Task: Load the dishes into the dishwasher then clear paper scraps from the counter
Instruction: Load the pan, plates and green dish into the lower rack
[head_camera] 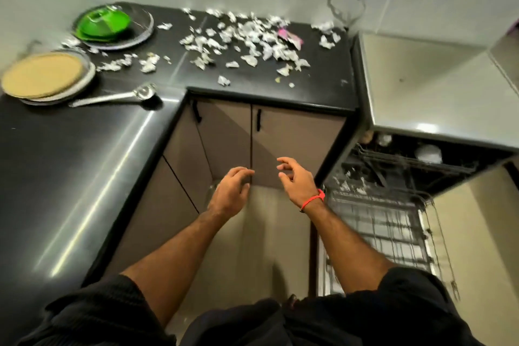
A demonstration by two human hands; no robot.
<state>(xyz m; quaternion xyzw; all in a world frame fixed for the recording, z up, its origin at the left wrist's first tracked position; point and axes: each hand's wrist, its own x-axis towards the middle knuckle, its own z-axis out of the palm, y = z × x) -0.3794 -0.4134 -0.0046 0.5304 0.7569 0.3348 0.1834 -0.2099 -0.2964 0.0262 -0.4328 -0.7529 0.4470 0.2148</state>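
Many white paper scraps (247, 39) lie scattered over the back of the black counter (70, 177). At far left a tan plate (42, 74) rests on a steel plate. Behind it a green dish (102, 24) sits on a glass plate (140, 34). A steel spoon (112, 98) lies near the counter's inner corner. The dishwasher (421, 87) at right stands open with its lower rack (376, 233) pulled out. My left hand (231, 191) and my right hand (297, 180) hover in front of the cabinets, fingers loosely curled, holding nothing.
Beige cabinet doors (280, 149) with black handles fill the corner under the counter. A pink wrapper (289, 36) lies among the scraps. The upper dishwasher rack (415, 160) holds a white item. Marble-look tiles cover the wall behind.
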